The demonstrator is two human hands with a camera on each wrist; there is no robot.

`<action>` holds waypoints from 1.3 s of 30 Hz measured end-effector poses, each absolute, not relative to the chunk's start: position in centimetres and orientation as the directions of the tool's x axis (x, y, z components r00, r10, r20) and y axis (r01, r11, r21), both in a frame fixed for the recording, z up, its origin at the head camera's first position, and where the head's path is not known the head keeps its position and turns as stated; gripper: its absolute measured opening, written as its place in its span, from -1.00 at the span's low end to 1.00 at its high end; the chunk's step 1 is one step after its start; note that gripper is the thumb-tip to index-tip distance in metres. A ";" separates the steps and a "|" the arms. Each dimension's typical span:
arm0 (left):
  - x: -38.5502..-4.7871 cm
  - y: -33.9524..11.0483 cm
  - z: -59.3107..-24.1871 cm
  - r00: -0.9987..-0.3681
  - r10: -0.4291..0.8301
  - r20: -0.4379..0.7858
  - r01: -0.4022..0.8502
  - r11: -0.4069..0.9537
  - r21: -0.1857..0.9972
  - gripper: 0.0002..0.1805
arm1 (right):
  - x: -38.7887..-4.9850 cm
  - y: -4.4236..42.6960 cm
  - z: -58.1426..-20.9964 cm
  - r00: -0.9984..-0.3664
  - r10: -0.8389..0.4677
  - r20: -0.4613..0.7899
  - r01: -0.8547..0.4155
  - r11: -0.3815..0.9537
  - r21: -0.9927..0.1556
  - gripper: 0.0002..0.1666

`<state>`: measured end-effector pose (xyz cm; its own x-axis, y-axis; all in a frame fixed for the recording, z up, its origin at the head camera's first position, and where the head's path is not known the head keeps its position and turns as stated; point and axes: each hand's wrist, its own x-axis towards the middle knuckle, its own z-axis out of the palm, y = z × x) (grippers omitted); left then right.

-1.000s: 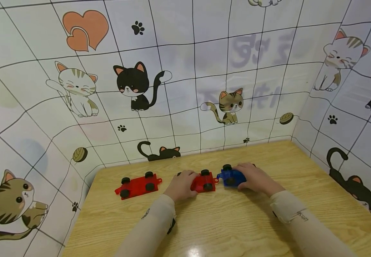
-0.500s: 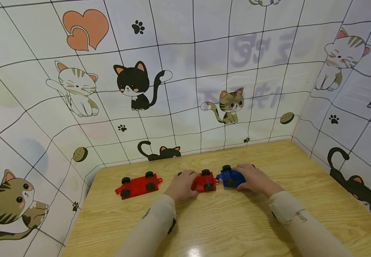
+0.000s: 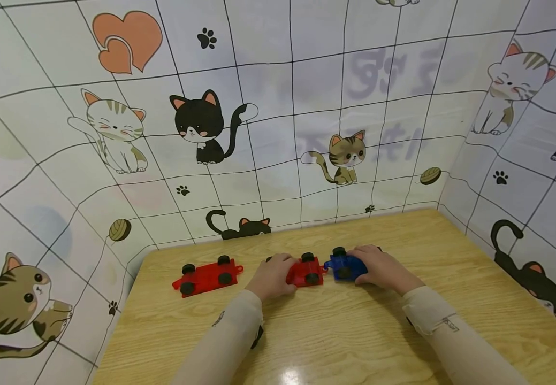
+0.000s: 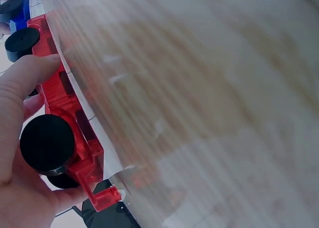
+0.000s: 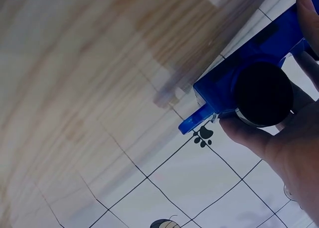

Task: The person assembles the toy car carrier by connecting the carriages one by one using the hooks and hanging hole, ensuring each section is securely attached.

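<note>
In the head view my left hand [image 3: 273, 277] grips a red wheeled toy piece [image 3: 305, 271] from its left side, wheels facing up. My right hand [image 3: 386, 269] holds a blue wheeled piece [image 3: 347, 267] just to the right. The red piece's ring and the blue piece's hook meet between the hands; whether they are linked I cannot tell. In the left wrist view, thumb and fingers pinch the red piece [image 4: 60, 91] across its middle. The right wrist view has the blue piece [image 5: 244, 63] in my fingers, its far end hidden.
A second red wheeled piece [image 3: 208, 278] lies wheels up on the wooden table [image 3: 306, 331], left of my left hand. Behind and beside the table stand walls [image 3: 268, 133] covered with cat-patterned sheeting.
The head view has shifted very slightly. Since a second ago the blue piece and my right hand have moved a tiny bit left; my left hand keeps its grip on the red piece.
</note>
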<state>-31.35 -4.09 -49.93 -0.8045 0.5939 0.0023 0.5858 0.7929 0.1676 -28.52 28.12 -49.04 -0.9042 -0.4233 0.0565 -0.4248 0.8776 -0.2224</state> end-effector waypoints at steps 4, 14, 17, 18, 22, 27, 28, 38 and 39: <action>-31.4 -4.2 -49.9 -0.804 0.595 0.004 0.588 0.793 0.161 -0.28 | -28.5 28.0 -49.0 -0.903 -0.426 0.054 -0.427 0.880 -0.208 -0.09; -31.1 -4.1 -49.7 -0.805 0.593 0.015 0.587 0.793 0.164 -0.29 | -28.5 27.9 -49.4 -0.900 -0.435 0.037 -0.434 0.885 -0.170 -0.11; -30.9 -4.2 -49.6 -0.805 0.593 0.022 0.588 0.792 0.165 -0.30 | -28.4 27.9 -49.4 -0.899 -0.437 0.045 -0.437 0.883 -0.172 -0.12; -30.8 -4.3 -49.6 -0.805 0.593 0.024 0.589 0.791 0.166 -0.31 | -28.4 27.9 -49.4 -0.897 -0.439 0.048 -0.440 0.881 -0.172 -0.12; -30.8 -4.4 -49.7 -0.800 0.599 0.032 0.595 0.785 0.172 -0.31 | -28.3 27.8 -49.4 -0.894 -0.446 0.048 -0.447 0.877 -0.175 -0.12; -31.1 -4.6 -50.1 -0.797 0.602 0.040 0.599 0.781 0.177 -0.31 | -28.5 27.9 -49.7 -0.894 -0.445 0.039 -0.445 0.879 -0.173 -0.11; -31.2 -4.6 -50.2 -0.798 0.602 0.042 0.599 0.781 0.177 -0.31 | -28.6 27.9 -49.7 -0.895 -0.445 0.037 -0.444 0.879 -0.173 -0.11; -31.3 -4.8 -50.6 -0.803 0.595 0.010 0.584 0.784 0.213 -0.32 | -28.6 28.1 -49.8 -0.899 -0.437 0.017 -0.433 0.883 -0.181 -0.12; -31.4 -4.8 -50.6 -0.805 0.594 0.006 0.581 0.785 0.216 -0.32 | -28.6 28.1 -49.8 -0.899 -0.439 0.017 -0.434 0.882 -0.183 -0.13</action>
<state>-31.36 -4.78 -50.65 -0.8047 0.5936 0.0062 0.5807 0.7851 0.2156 -28.65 28.15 -49.81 -0.8986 -0.4385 0.0168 -0.4339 0.8821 -0.1833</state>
